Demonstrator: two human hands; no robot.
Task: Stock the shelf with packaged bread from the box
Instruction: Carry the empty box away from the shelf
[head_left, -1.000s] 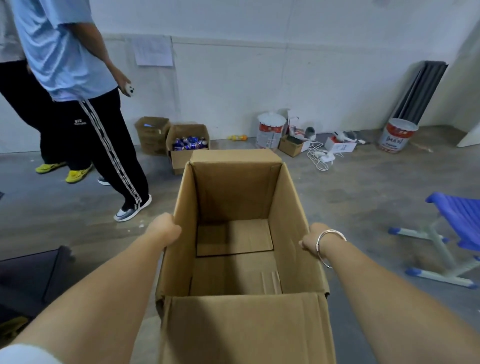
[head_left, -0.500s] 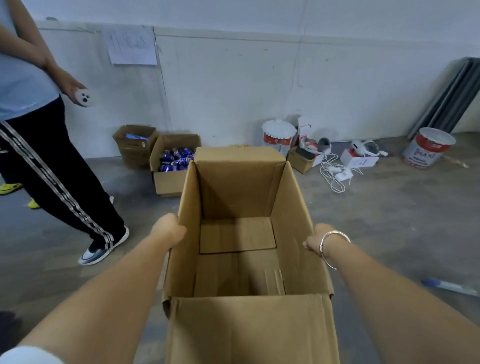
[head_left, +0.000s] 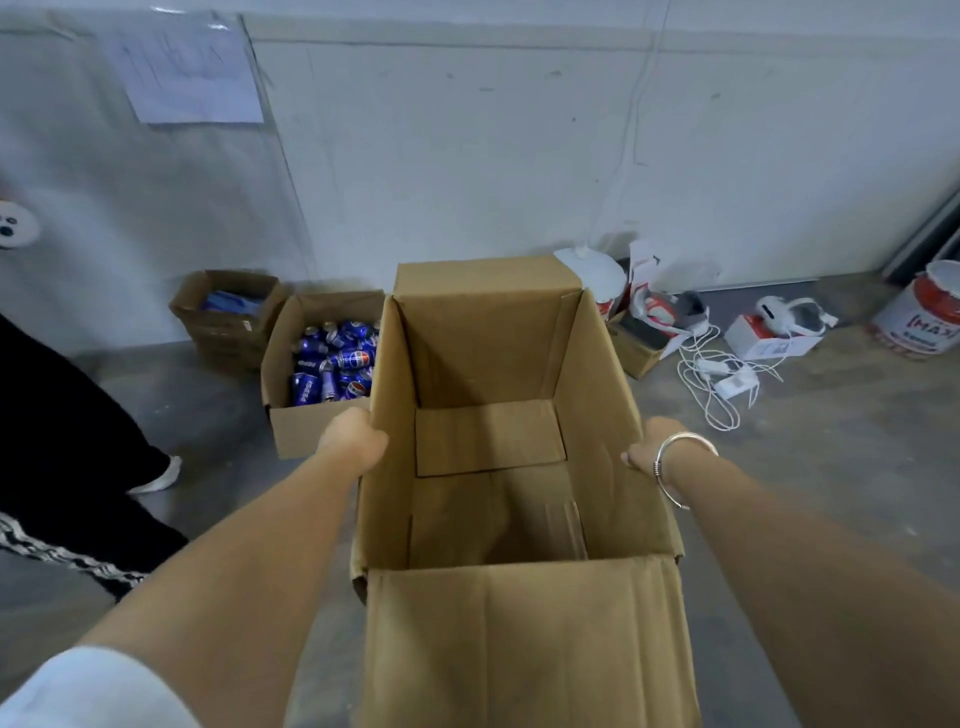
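I carry an open brown cardboard box (head_left: 597, 415) in front of me, held off the floor. Nothing lies inside it; only its bottom flaps show. My left hand (head_left: 353, 439) grips the box's left wall from outside, fingers curled under and hidden. My right hand (head_left: 647, 452), with a silver bracelet at the wrist, holds the right wall, its fingers hidden behind the cardboard. No bread and no shelf are in view.
A box of blue soda cans (head_left: 332, 366) and another cardboard box (head_left: 228, 317) stand on the floor by the white wall ahead. At the left a person's black-trousered leg (head_left: 67, 441). At the right lie white cables (head_left: 722, 379), small cartons, headsets and a paint bucket (head_left: 924, 317).
I have moved forward and turned left with the box; the wall and the soda-can box are nearer. The person at the left has slid toward the frame's edge. My grip is unchanged.
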